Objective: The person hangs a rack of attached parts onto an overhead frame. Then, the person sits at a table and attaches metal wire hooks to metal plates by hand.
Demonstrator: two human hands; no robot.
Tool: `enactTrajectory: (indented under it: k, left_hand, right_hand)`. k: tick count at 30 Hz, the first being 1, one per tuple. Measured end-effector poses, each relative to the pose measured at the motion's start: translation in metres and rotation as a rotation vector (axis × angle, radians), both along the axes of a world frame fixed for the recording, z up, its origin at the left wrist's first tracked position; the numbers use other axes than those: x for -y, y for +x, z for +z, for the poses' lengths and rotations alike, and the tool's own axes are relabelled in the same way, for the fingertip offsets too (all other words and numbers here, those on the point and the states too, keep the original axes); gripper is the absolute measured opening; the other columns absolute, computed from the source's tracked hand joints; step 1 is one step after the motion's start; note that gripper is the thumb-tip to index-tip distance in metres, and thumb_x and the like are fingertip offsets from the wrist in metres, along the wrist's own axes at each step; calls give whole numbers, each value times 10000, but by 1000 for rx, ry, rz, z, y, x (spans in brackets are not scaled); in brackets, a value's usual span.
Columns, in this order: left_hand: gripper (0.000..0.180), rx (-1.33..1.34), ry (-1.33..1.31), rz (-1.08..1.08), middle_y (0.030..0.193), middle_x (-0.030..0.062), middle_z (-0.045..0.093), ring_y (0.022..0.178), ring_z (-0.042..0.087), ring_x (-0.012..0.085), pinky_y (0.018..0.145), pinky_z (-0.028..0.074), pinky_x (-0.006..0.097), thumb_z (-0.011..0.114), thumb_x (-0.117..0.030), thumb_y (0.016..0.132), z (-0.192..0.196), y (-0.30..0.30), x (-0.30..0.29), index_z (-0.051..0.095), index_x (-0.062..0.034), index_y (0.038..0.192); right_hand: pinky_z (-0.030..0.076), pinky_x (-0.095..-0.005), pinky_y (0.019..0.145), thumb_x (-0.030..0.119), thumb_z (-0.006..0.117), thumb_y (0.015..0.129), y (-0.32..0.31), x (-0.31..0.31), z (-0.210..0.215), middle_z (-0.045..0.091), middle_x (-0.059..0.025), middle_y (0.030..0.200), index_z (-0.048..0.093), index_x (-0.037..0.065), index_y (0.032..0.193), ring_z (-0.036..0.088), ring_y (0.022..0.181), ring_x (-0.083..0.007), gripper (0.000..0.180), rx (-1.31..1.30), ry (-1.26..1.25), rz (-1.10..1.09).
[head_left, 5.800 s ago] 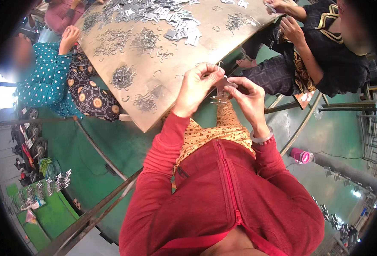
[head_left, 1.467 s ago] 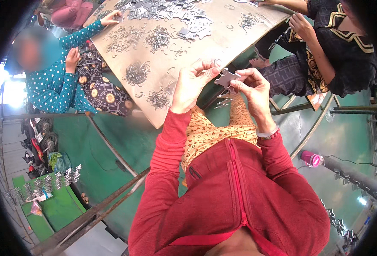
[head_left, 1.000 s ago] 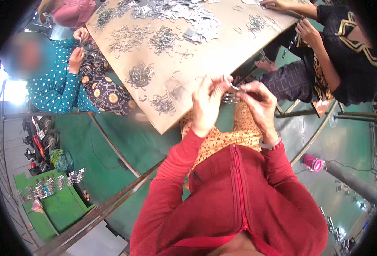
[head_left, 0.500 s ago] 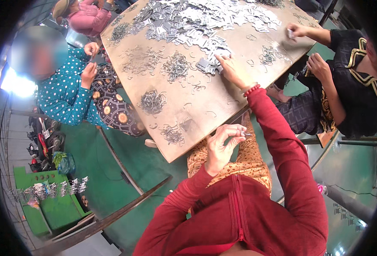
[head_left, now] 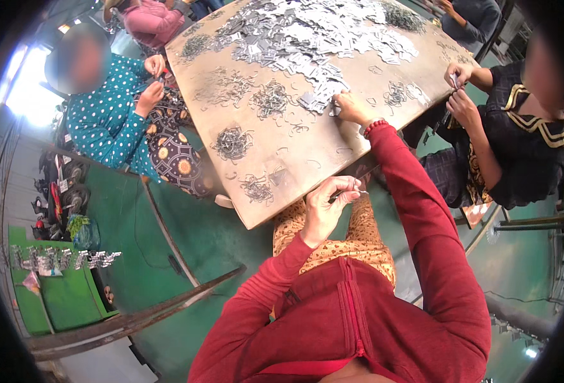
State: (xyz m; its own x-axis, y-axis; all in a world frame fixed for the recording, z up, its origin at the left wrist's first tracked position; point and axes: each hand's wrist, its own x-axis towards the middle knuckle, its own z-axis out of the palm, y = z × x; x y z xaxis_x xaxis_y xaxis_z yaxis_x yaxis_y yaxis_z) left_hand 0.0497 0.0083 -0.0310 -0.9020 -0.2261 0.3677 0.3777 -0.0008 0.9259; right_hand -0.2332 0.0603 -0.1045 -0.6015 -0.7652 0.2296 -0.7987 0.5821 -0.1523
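My left hand [head_left: 325, 207] is held over my lap, just off the table's near edge, its fingers pinched on a small thin metal piece [head_left: 363, 191] that sticks out past the fingertips. My right hand [head_left: 354, 108], with a red bead bracelet at the wrist, reaches over the table to the near edge of a big heap of flat grey metal plates [head_left: 301, 45]. Its fingers are curled together at a small metal plate [head_left: 335, 110], partly hidden by them. Left of that hand lies a pile of bent wire hooks [head_left: 270, 100].
More piles of wire hooks [head_left: 232, 142] lie along the left side of the table [head_left: 307, 150]. A person in a dotted teal top [head_left: 106, 118] sits at the left; one in black [head_left: 518, 153] sits at the right. A metal rail [head_left: 148, 316] crosses at lower left.
My right hand's spread fingers have curled together at the heap's edge. My left hand keeps its pinch. The person at the right has brought both hands together. The whole view has shifted slightly.
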Motion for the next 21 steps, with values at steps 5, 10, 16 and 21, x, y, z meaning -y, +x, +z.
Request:
enactTrajectory:
  k: [5, 10, 16, 21]
  left_hand:
    - [97, 0, 28, -3, 865, 73, 634, 772, 592, 118, 711, 489, 255, 648, -3, 782, -1, -2, 2, 575, 3, 845]
    - [98, -4, 62, -39, 869, 69, 631, 781, 585, 107, 716, 490, 250, 640, -6, 792, -5, -8, -1, 573, 3, 864]
    - [109, 48, 86, -45, 882, 70, 630, 791, 580, 105, 726, 491, 245, 638, 17, 788, -10, -2, -5, 574, 1, 874]
    - [87, 120, 110, -112, 943, 100, 622, 925, 579, 163, 847, 465, 292, 602, 22, 818, -11, -2, -9, 563, -1, 892]
  right_hand:
    - [426, -367, 815, 146, 703, 568, -7, -7, 15, 582, -157, 932, 577, 39, 917, 514, 963, -322, 387, 349, 41, -16]
    - [440, -365, 796, 152, 703, 586, 6, -24, 4, 527, -177, 946, 547, 60, 1052, 516, 950, -336, 500, 361, -87, -45]
    - [395, -362, 863, 172, 727, 604, 17, -30, 15, 531, -148, 974, 641, 223, 1027, 480, 953, -323, 435, 153, 58, 50]
    - [435, -338, 763, 91, 699, 579, 17, -35, 13, 586, -120, 771, 600, 36, 803, 522, 834, -274, 252, 36, -49, 92]
